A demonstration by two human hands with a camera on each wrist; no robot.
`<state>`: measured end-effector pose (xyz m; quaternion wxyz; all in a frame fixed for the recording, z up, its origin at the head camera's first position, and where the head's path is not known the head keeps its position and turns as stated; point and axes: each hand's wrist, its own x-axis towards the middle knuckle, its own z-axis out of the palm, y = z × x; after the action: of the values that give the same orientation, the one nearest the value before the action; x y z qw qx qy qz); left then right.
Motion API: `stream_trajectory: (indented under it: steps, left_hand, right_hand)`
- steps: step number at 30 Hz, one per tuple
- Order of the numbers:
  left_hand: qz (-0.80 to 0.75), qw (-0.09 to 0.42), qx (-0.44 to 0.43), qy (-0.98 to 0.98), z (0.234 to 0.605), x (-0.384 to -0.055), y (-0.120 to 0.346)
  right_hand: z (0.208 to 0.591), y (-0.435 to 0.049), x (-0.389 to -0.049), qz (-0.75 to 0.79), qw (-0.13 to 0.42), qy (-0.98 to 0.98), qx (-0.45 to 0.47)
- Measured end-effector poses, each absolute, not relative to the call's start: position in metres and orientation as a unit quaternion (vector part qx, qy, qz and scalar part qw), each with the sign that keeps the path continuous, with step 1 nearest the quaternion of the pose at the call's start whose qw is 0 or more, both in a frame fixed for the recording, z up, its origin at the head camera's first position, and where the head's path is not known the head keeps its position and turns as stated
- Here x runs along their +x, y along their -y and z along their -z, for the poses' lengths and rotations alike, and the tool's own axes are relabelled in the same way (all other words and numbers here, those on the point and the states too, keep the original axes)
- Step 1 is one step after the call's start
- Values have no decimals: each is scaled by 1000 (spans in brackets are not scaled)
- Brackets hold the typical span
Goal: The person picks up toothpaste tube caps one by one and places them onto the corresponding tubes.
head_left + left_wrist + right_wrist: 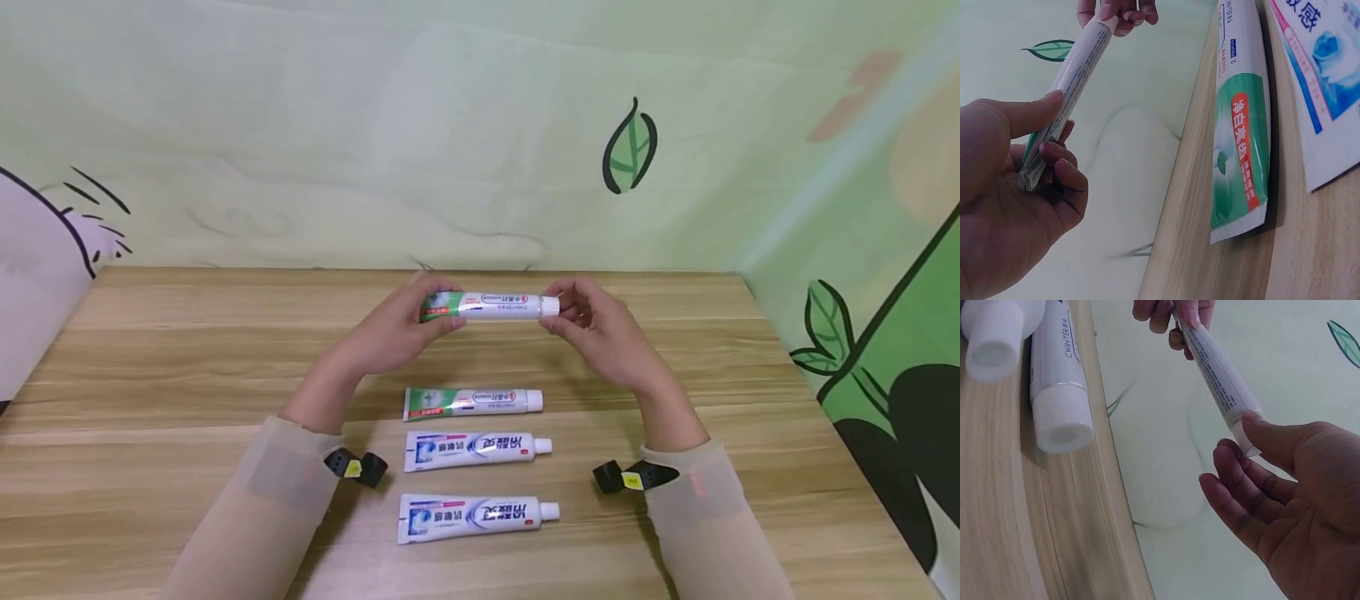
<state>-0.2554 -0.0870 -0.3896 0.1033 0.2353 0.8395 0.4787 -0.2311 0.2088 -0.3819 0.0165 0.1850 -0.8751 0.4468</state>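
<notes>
**woodgrain_fan:** Toothpaste tube (pixel 491 306), the green-and-white one. Hanging level in the air above the middle of the table (pixel 187 350), clear of the wood, with both ends being held. Seeing the same?

**tube_watcher:** Yep, seeing the same. Going big to small: sitting behind it all and wrapping round the right side, a pale green wall (pixel 375 125) carrying a leaf drawing (pixel 630 146). Lying flat on the wood, nearer the person, three more tubes in a neat column, all pointing caps to the right. Starting farthest out, a second green tube (pixel 472 402) just below the raised one, then a blue tube (pixel 472 448), then a nearest blue tube (pixel 472 517). Not touching each other, as far as the head view goes.

**woodgrain_fan:** And the hands?

**tube_watcher:** Left hand (pixel 397 329) gripping the crimped flat end, thumb lying along the top and fingers curling underneath. Showing really clearly from the left wrist. Right hand (pixel 600 329) pinching the other end, thumb pressing on the white cap (pixel 550 306), fingertips bending in beside it. Not gripping hard, by the look of the right wrist view, with those fingers staying pretty loose.

**woodgrain_fan:** Smallest bits?

**tube_watcher:** Poking out from each sheer sleeve, a little black wrist clip (pixel 356 467) with a yellow tag.
</notes>
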Motion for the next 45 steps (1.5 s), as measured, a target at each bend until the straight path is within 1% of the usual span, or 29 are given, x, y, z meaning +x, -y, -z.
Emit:
stream_trajectory:
  steps: [9, 14, 18, 25, 45]
  left_hand:
    - [-484, 108, 235, -836, 389, -256, 87]
    - [-483, 110, 230, -838, 389, -256, 87]
    - [-486, 113, 230, -836, 388, -257, 87]
    - [-489, 114, 233, -833, 390, -257, 86]
    - [-491, 118, 232, -832, 390, -256, 87]
  right_hand:
    - [381, -209, -231, -455, 0, 869, 194]
    - [380, -208, -231, -451, -6, 873, 185]
    - [380, -207, -230, -446, -1, 879, 171]
    - [382, -206, -232, -468, 10, 866, 175]
    - [381, -207, -230, -449, -19, 874, 186]
